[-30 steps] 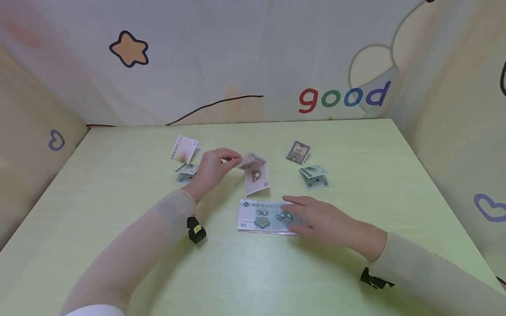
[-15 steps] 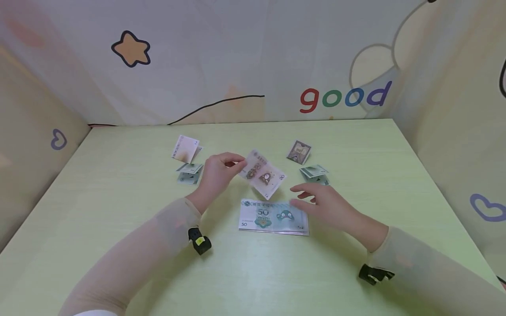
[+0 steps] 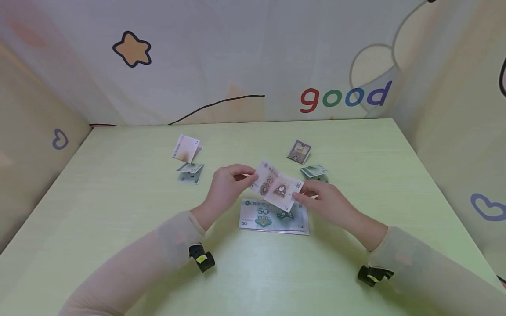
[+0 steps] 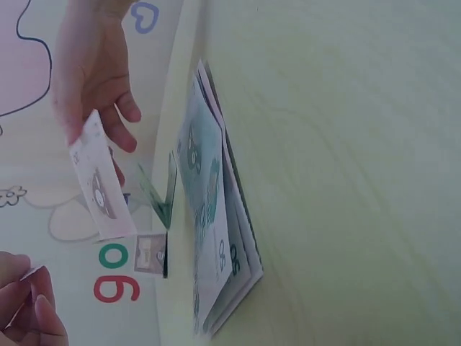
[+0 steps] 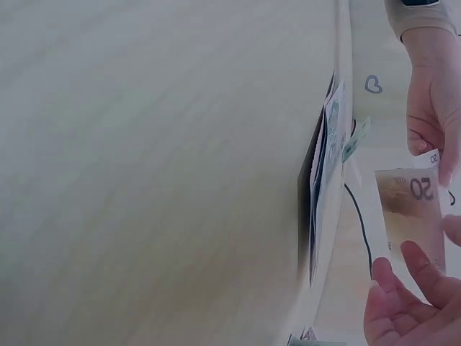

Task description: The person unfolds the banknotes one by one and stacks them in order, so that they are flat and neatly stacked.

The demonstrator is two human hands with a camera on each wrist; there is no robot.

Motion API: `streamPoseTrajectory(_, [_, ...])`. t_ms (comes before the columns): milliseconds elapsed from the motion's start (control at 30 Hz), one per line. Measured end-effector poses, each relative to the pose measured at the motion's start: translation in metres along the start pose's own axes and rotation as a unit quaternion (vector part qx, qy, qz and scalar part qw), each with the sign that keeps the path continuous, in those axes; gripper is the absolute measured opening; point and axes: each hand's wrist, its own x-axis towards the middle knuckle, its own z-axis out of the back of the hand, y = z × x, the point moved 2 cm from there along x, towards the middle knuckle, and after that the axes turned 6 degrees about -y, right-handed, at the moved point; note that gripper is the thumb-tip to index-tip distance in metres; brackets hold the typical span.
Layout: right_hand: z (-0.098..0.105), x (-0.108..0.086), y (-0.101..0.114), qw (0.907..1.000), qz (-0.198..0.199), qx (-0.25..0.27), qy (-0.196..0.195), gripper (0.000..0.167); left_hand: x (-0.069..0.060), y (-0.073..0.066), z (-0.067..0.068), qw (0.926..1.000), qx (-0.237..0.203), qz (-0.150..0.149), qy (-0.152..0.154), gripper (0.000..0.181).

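A pinkish-brown 20 banknote [image 3: 281, 190] is stretched at a slant between both hands, above the table, with a fold mark across its middle. My left hand [image 3: 229, 184] pinches its upper left end between thumb and fingers. At the lower right end, the right hand [image 3: 332, 202] pinches it, thumb in front. Below lies a small stack of banknotes [image 3: 253, 219], a green 50 on top, its upper edge partly covered by the held note. The left wrist view shows the stack's layers [image 4: 205, 187] slightly spread apart. In the right wrist view the 20 note's back [image 5: 409, 209] faces the camera.
Folded banknotes stand farther back: a pinkish one [image 3: 186, 148] and a green one [image 3: 190, 173] at left, a brown one [image 3: 299, 151] and a green one [image 3: 315, 171] at right, the last partly behind the right hand. A printed cloth wall [image 3: 221, 66] borders the table [image 3: 130, 184].
The left hand has brought the 20 note up, rightward and nearer, over the stack; it has opened out from its fold. The right hand has left the stack and taken the note's right end.
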Motion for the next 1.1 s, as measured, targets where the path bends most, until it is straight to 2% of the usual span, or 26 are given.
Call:
streamPoseTrajectory(233, [0.003,-0.001,-0.002,0.9999,-0.01,0.001,-0.01,0.014,-0.007,0.003,0.0,0.9998,-0.002,0.018,0.003,0.019])
streamPoseTrajectory(467, [0.006,-0.001,-0.006,0.9986,-0.047,0.008,-0.022,0.015,-0.016,0.008,0.004,0.9989,-0.007,0.038,0.028,0.046])
streamPoseTrajectory(567, [0.007,0.0,-0.007,0.9974,-0.067,0.019,-0.019,0.024,-0.019,0.009,0.005,0.9987,0.007,0.034,0.039,0.056])
streamPoseTrajectory(700, [0.008,0.0,-0.009,0.9969,-0.076,0.022,-0.008,0.044,-0.024,0.009,0.006,0.9975,0.032,0.031,0.055,0.057])
streamPoseTrajectory(900, [0.008,0.0,-0.011,0.9988,-0.047,0.01,0.006,0.056,-0.031,0.012,0.008,0.992,0.073,0.042,0.094,0.048])
streamPoseTrajectory(1100, [0.005,-0.001,-0.014,0.9983,-0.003,-0.046,0.036,0.054,-0.032,0.018,0.006,0.9838,0.102,0.055,0.137,0.043])
